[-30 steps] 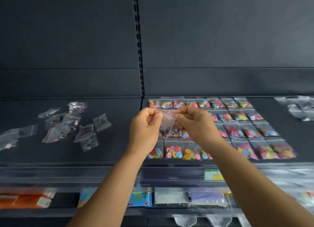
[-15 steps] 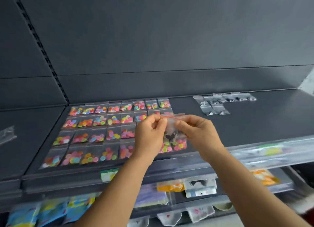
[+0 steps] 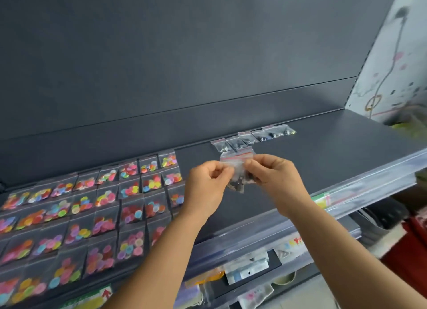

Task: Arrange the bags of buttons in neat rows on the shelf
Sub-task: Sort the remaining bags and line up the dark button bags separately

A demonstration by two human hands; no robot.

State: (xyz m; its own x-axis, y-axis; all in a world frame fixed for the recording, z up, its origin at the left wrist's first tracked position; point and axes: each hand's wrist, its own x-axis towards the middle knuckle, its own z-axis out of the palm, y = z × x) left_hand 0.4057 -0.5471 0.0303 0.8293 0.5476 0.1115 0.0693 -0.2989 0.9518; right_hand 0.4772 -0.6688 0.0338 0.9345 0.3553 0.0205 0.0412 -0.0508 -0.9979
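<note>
While the bright bags (image 3: 129,213) lie in rows left of it, both hands (image 3: 209,184) (image 3: 275,181) pinch a dark-buttoned bag (image 3: 238,170) taut above the shelf (image 3: 335,151), probably bound for the short row (image 3: 254,137) behind it.

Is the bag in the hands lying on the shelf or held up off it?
Held up. The left hand and right hand pinch the small clear bag at its top edge, and it hangs above the dark shelf.

Both hands up over the dark shelf (image 3: 323,161): left hand (image 3: 205,184) and right hand (image 3: 275,179) pinch a clear bag of dark buttons (image 3: 236,167) by its top, colourful button bags (image 3: 97,207) in rows at left.
</note>
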